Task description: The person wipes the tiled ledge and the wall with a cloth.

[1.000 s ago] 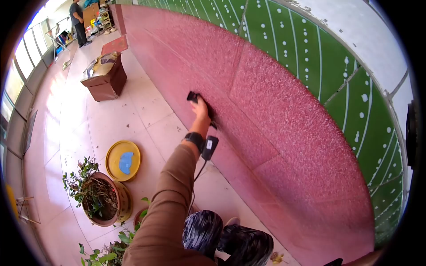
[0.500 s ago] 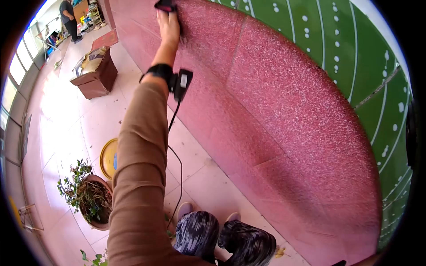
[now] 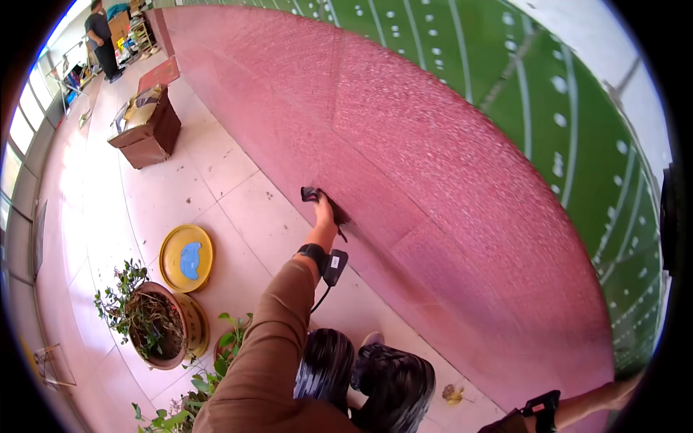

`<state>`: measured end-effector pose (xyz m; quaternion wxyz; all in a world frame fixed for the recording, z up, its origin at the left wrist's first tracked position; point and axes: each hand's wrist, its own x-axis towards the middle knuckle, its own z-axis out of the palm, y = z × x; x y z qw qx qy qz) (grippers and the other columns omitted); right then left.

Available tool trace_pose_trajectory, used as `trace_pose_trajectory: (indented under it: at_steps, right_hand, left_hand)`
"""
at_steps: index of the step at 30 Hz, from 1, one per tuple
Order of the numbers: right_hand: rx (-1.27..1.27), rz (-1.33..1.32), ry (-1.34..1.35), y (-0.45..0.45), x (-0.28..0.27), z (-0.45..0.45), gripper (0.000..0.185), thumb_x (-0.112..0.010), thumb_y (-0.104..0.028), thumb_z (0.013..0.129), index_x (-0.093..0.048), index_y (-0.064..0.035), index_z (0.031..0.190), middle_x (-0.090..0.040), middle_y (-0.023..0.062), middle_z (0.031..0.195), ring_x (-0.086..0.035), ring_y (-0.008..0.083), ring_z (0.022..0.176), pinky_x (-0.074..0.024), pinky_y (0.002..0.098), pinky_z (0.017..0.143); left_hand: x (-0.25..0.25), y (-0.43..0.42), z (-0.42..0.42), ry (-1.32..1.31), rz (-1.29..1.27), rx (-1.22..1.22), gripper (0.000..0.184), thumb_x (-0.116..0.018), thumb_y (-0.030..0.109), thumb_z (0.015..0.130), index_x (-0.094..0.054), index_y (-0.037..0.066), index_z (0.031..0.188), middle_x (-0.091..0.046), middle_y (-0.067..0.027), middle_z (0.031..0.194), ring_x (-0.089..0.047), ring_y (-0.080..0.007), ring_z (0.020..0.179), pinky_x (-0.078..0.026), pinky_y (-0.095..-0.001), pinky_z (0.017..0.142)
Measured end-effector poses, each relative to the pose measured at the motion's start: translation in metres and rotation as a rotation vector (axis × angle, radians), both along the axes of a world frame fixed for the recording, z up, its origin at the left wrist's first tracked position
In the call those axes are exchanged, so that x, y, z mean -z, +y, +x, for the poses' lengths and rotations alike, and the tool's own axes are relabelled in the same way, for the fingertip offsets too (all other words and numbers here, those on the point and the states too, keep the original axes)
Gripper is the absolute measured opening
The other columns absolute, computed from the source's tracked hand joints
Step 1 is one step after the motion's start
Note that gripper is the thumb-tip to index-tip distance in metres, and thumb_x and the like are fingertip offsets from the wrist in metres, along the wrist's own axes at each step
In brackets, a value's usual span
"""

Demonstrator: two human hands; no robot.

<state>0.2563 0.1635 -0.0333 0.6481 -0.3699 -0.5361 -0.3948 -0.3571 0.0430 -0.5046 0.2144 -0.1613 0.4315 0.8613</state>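
Observation:
My left hand (image 3: pixel 324 212) is closed on a dark cloth (image 3: pixel 310 193) and presses it to the lower face of the pink speckled stone wall (image 3: pixel 419 195). Part of the cloth shows past the fingers, and a dark strip sticks out beneath the hand. Around the left wrist is a black band with a small black box (image 3: pixel 334 267) and a cable. At the lower right edge of view, my right hand (image 3: pixel 622 393) is against the far end of the wall near the green tiles; its fingers are cut off and blurred.
A potted plant (image 3: pixel 155 325), a yellow round lid (image 3: pixel 170 252) with a blue patch and leafy plants (image 3: pixel 216 361) stand to the left. Farther off are a brown box seat (image 3: pixel 151 133), a red mat (image 3: pixel 159 74) and a standing person (image 3: pixel 102 40). Green tiles (image 3: pixel 491 79) border the ledge.
My left hand has come down and nearer along the wall with the cloth, from the upper ledge to the lower face. My right hand has come into view at lower right.

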Motion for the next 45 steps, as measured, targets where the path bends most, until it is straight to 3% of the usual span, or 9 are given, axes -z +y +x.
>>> trace_pose_trajectory:
  at_steps: [6, 13, 17, 21, 27, 33, 37, 43, 45]
  right_hand:
    - [-0.072, -0.141, -0.056, -0.01, -0.004, -0.012, 0.036, -0.037, -0.027, 0.097, -0.066, -0.0123, 0.113, -0.063, 0.0078, 0.115, -0.06, 0.0199, 0.104, -0.0456, 0.0278, 0.088]
    - [-0.016, -0.059, -0.075, -0.005, -0.01, -0.01, 0.03, -0.046, -0.025, 0.094, -0.071, -0.011, 0.1, -0.068, 0.0054, 0.101, -0.064, 0.0159, 0.09, -0.0504, 0.0261, 0.079]
    - [-0.042, 0.015, -0.037, 0.013, -0.009, 0.016, 0.024, -0.053, -0.026, 0.091, -0.073, -0.0117, 0.096, -0.069, 0.0045, 0.098, -0.064, 0.0143, 0.089, -0.0508, 0.025, 0.076]
    - [-0.024, 0.056, -0.062, 0.01, -0.014, 0.024, 0.024, -0.054, -0.024, 0.091, -0.072, -0.0094, 0.095, -0.069, 0.0056, 0.097, -0.064, 0.0148, 0.088, -0.0508, 0.025, 0.076]
    - [-0.019, 0.096, -0.088, 0.009, -0.018, 0.028, 0.023, -0.055, -0.02, 0.091, -0.072, -0.006, 0.094, -0.069, 0.0072, 0.095, -0.064, 0.0156, 0.086, -0.0507, 0.0249, 0.076]
    - [-0.007, 0.118, -0.141, 0.002, -0.013, 0.014, 0.021, -0.055, -0.017, 0.09, -0.071, -0.0026, 0.092, -0.069, 0.0088, 0.094, -0.064, 0.0163, 0.084, -0.0507, 0.0249, 0.076]
    - [-0.398, 0.037, 0.05, -0.013, -0.015, -0.03, 0.022, -0.055, -0.014, 0.091, -0.068, 0.0037, 0.092, -0.068, 0.0106, 0.092, -0.063, 0.0178, 0.085, -0.0506, 0.0262, 0.078]
    - [-0.216, -0.049, 0.039, 0.0, -0.011, -0.011, 0.022, -0.059, -0.021, 0.089, -0.072, -0.004, 0.091, -0.069, 0.0066, 0.089, -0.063, 0.0151, 0.079, -0.048, 0.0259, 0.072]
    - [-0.124, -0.061, 0.09, -0.011, -0.012, -0.026, 0.023, -0.059, -0.023, 0.089, -0.072, -0.0051, 0.09, -0.07, 0.0061, 0.089, -0.063, 0.0145, 0.08, -0.0478, 0.0254, 0.071]
  left_hand:
    - [-0.13, 0.01, -0.013, 0.458, 0.024, -0.234, 0.054, -0.051, 0.027, 0.086, -0.038, 0.0, 0.131, -0.047, -0.0129, 0.125, -0.044, -0.024, 0.114, -0.036, -0.0377, 0.097]
    - [-0.358, -0.02, 0.017, 1.14, -0.16, -0.205, 0.064, -0.047, 0.017, 0.085, -0.021, -0.002, 0.14, -0.013, -0.0214, 0.148, -0.013, -0.0366, 0.137, -0.013, -0.04, 0.111]
    - [-0.34, -0.008, 0.028, 1.427, -0.335, -0.313, 0.061, -0.043, 0.027, 0.094, -0.017, 0.005, 0.144, -0.009, -0.0153, 0.151, -0.003, -0.0413, 0.138, -0.005, -0.0436, 0.113]
    - [-0.261, -0.009, 0.063, 1.643, -0.501, -0.418, 0.064, -0.043, 0.004, 0.08, -0.023, -0.001, 0.141, -0.013, -0.029, 0.146, -0.013, -0.0448, 0.135, -0.01, -0.0487, 0.111]
    - [-0.085, -0.011, 0.083, 1.103, -0.599, -0.139, 0.061, -0.049, 0.013, 0.088, -0.021, -0.004, 0.139, -0.021, -0.021, 0.146, -0.019, -0.0315, 0.137, -0.015, -0.0351, 0.111]
    - [0.003, 0.009, 0.062, -0.129, 0.009, 0.084, 0.057, -0.044, 0.045, 0.091, -0.034, 0.008, 0.132, -0.043, -0.0077, 0.129, -0.043, -0.0231, 0.118, -0.037, -0.0394, 0.098]
    - [-0.09, 0.017, 0.061, -0.218, 0.039, 0.112, 0.058, -0.043, 0.044, 0.09, -0.028, 0.015, 0.138, -0.036, -0.0063, 0.139, -0.039, -0.0244, 0.123, -0.032, -0.0429, 0.103]
    - [-0.28, 0.013, 0.106, 0.709, -0.041, -0.221, 0.056, -0.042, 0.025, 0.092, -0.026, -0.005, 0.137, -0.024, -0.0212, 0.143, -0.028, -0.0321, 0.129, -0.019, -0.0379, 0.108]
    - [-0.32, 0.017, 0.11, 0.91, -0.222, -0.268, 0.053, -0.043, 0.025, 0.092, -0.028, 0.002, 0.137, -0.032, -0.0138, 0.136, -0.029, -0.0256, 0.126, -0.019, -0.0365, 0.106]
